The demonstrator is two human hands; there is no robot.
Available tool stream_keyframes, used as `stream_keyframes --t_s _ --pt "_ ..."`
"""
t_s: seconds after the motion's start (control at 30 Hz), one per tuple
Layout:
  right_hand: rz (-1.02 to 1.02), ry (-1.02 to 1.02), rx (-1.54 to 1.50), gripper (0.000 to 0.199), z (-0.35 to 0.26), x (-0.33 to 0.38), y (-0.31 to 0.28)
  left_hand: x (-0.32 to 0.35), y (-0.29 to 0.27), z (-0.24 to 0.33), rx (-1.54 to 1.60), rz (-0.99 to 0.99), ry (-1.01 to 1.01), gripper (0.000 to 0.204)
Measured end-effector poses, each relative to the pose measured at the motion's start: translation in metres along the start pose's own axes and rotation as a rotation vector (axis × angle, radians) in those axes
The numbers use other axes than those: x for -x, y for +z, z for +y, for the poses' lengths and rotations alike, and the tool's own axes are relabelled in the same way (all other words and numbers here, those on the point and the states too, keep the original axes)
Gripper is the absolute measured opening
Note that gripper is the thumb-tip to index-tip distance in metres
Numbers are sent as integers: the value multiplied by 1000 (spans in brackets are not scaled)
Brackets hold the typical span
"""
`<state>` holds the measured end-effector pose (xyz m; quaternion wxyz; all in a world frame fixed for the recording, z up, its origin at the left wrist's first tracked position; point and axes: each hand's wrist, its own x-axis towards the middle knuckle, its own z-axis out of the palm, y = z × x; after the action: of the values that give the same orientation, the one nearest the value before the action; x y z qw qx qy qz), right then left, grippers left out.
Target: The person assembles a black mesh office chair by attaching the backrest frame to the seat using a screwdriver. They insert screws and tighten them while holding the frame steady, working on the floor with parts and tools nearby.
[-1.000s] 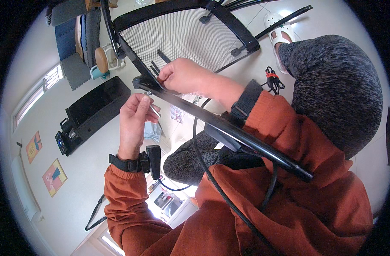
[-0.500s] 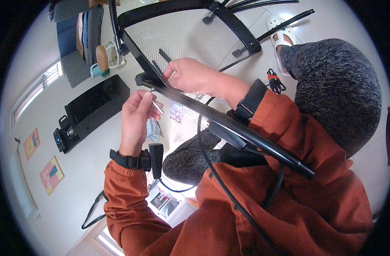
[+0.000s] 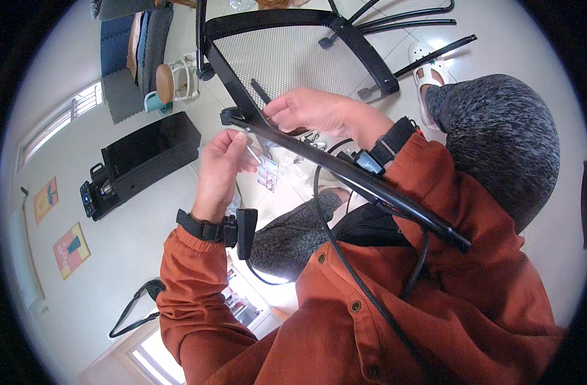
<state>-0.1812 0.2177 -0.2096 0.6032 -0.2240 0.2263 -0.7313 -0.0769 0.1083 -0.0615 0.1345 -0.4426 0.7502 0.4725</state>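
Observation:
A black tubular chair part (image 3: 364,183) slants across in front of my torso, its upper-left end meeting the black-edged mesh chair panel (image 3: 287,54). Below that end, my left hand (image 3: 221,163) pinches a thin silver hex key (image 3: 253,154) between thumb and fingers; its top reaches the tube's underside. On the tube's other side, my right hand (image 3: 312,110) is closed at the edge of the mesh panel's frame, beside a short dark bar (image 3: 260,91). The right fingertips are partly hidden behind the frame.
Several black metal chair legs or bars (image 3: 405,24) lie at the top right near my white clog (image 3: 428,74). A black cable (image 3: 370,292) hangs in front of my shirt. At left stand a black box-shaped cabinet (image 3: 153,151) and a wooden-topped stool (image 3: 165,83).
The view has shifted, so the chair part and both hands appear slightly further right. Each hand keeps its place at the joint, the hex key still in the left.

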Motion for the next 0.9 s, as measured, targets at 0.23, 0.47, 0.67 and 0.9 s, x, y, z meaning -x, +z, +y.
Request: stream_keyframes --t_s 0.23,0.47,0.67,0.9 --pt "125 21 177 32 4 -9 10 2 0 -1 -35 17 17 19" --pt "-63 -14 117 41 -13 14 9 4 0 3 49 6 -33 18" --pt "-165 -89 164 47 -6 16 14 3 -3 2 150 -25 -67 18" --pt "-11 -171 563 45 -9 15 19 3 -4 0 190 -46 -40 18"
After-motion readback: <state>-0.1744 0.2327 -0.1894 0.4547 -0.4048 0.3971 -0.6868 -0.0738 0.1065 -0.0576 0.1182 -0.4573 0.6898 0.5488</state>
